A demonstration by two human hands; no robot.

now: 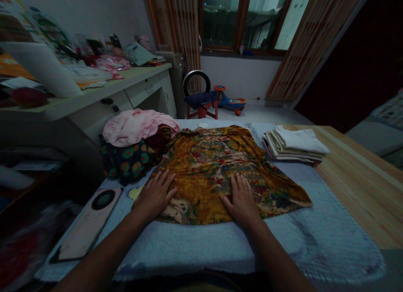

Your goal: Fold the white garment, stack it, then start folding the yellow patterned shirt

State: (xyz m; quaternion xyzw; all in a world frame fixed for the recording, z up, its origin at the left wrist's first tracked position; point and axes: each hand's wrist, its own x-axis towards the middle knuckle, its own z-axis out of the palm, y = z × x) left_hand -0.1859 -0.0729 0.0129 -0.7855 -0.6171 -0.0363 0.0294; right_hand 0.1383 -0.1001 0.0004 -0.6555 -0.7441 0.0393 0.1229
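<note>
A mustard-yellow garment with a red and green floral print [210, 166] lies spread flat on a pale blue towel [315, 237] that covers the table. My left hand [155, 195] rests flat on the garment's lower left part, fingers stretched out. My right hand [241, 199] lies flat on its lower middle, fingers also extended. Neither hand holds anything.
A heap of pink and dark patterned clothes [135, 141] sits at the left. Folded white cloths [294, 145] are stacked at the back right on the wooden table [362, 187]. A phone [90, 225] lies at the left edge. A cluttered desk [94, 90] stands further left.
</note>
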